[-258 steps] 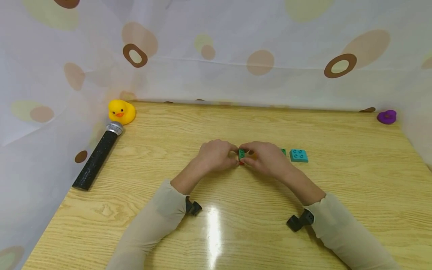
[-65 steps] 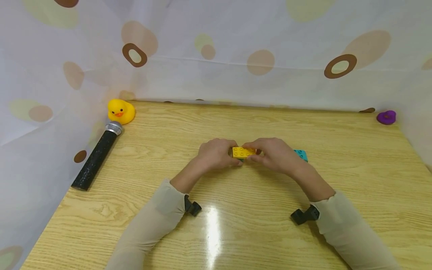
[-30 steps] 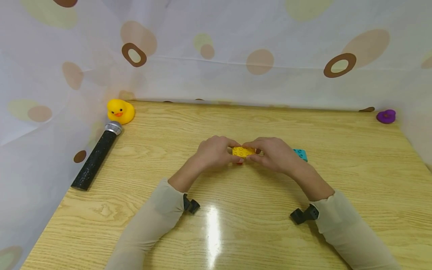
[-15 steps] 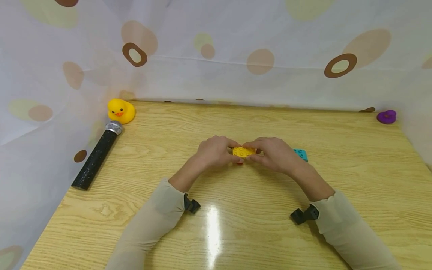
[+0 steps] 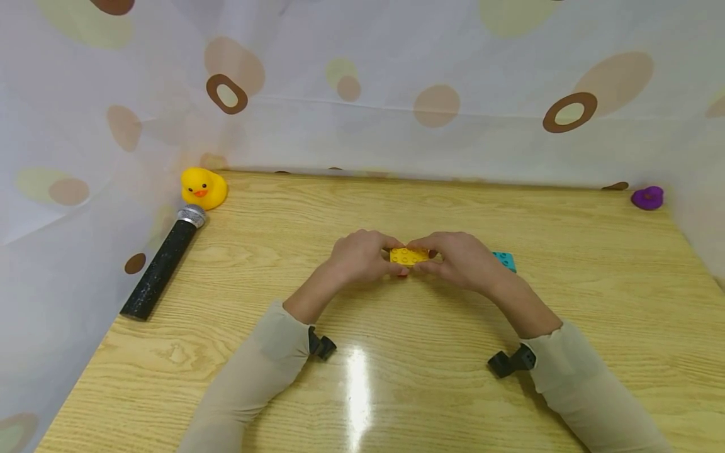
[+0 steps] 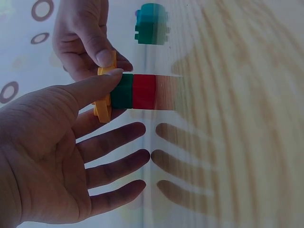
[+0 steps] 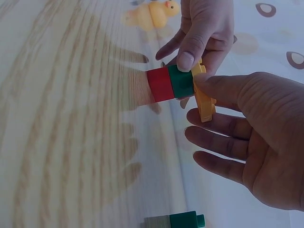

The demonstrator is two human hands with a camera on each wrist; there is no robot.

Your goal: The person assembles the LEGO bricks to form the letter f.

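Observation:
A small stack of toy bricks stands on the table: a red brick (image 6: 144, 91) at the bottom, a green brick (image 6: 123, 92) on it and a flat yellow brick (image 5: 403, 256) across the top, its studs facing up. My left hand (image 5: 362, 255) pinches the stack between thumb and index finger, where green and yellow meet. From the other side, my right hand (image 5: 461, 261) pinches the overhanging end of the yellow brick. In both wrist views, the remaining fingers are spread and touch no brick. From the head view, the green brick is hidden.
Right of the right hand lies a teal brick (image 5: 505, 261); another green brick (image 7: 185, 220) shows low in the right wrist view. A microphone (image 5: 164, 264) and yellow duck (image 5: 204, 189) are on the left, a purple duck (image 5: 648, 197) at far right.
Since 8.6 seconds ago, the right hand has brought the yellow brick onto the green one. The left fingers have since shifted slightly up the stack. Over the last second, nothing visibly moves.

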